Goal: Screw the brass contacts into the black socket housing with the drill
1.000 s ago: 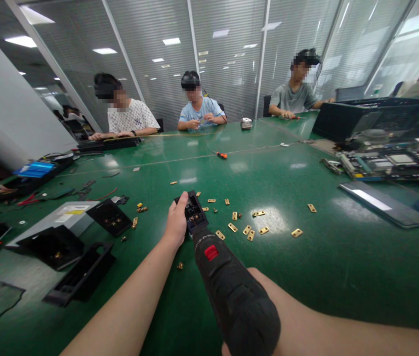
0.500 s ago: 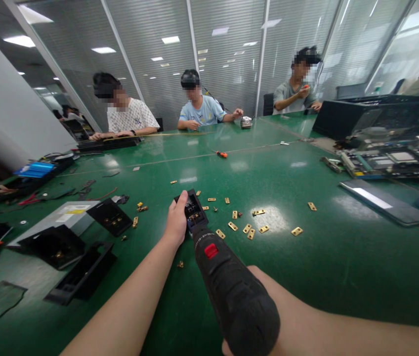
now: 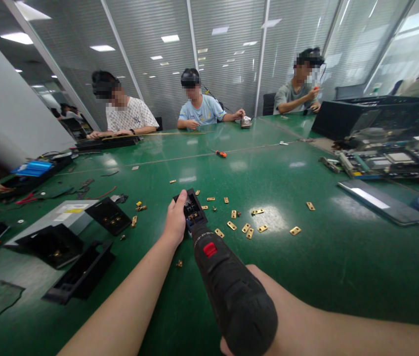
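My left hand is closed round the left side of a small black plastic box with brass-coloured parts inside. In my right hand is a black cordless drill with a red switch on top. The drill's front end points into the near part of the box; its bit is hidden by the drill body. Most of my right hand's fingers are out of sight behind the drill. Several brass plates with two holes lie on the table to the right of the box.
Black plastic housings and a grey metal case lie to the left on the green table. An orange screwdriver lies farther back. Circuit boards and a dark flat device are at the right. Several people sit across the table.
The view has shifted very slightly. My hands, the box and the drill keep the same position against each other. The person at the far right has moved a raised hand a little.
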